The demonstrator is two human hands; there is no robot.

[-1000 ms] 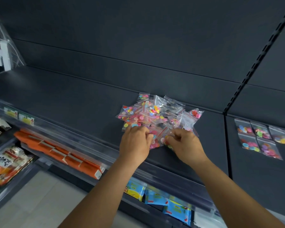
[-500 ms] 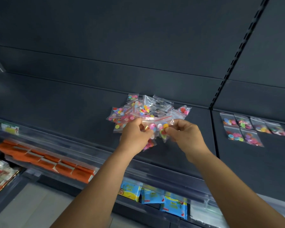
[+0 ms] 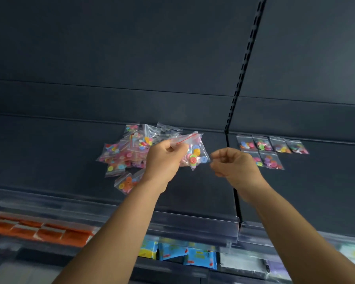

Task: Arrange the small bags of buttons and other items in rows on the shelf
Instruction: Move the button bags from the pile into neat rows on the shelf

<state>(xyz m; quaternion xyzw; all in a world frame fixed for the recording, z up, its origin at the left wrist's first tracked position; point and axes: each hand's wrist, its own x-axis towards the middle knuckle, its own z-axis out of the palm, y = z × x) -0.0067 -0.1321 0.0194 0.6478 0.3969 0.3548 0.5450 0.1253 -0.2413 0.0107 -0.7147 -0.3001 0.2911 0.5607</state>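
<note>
A loose heap of small clear bags (image 3: 123, 154) filled with coloured buttons lies on the dark shelf (image 3: 49, 152). My left hand (image 3: 164, 158) grips a small bunch of button bags (image 3: 195, 152) lifted above the heap, their red zip strips upward. My right hand (image 3: 234, 162) hovers just right of that bunch with fingers loosely curled, holding nothing that I can see. On the right shelf section, several button bags (image 3: 273, 148) lie flat in two rows; my right hand hides part of the lower row.
A slotted black upright (image 3: 240, 78) divides the two shelf sections. A clear plastic rail (image 3: 193, 224) runs along the shelf's front edge. Below it sit orange packets (image 3: 39, 230) on the left and blue packets (image 3: 184, 255) in the middle.
Both hands lifted bags out of the heap. My right hand has let go and drawn off to the right, leaving the bunch in my left hand. The camera has swung right.
</note>
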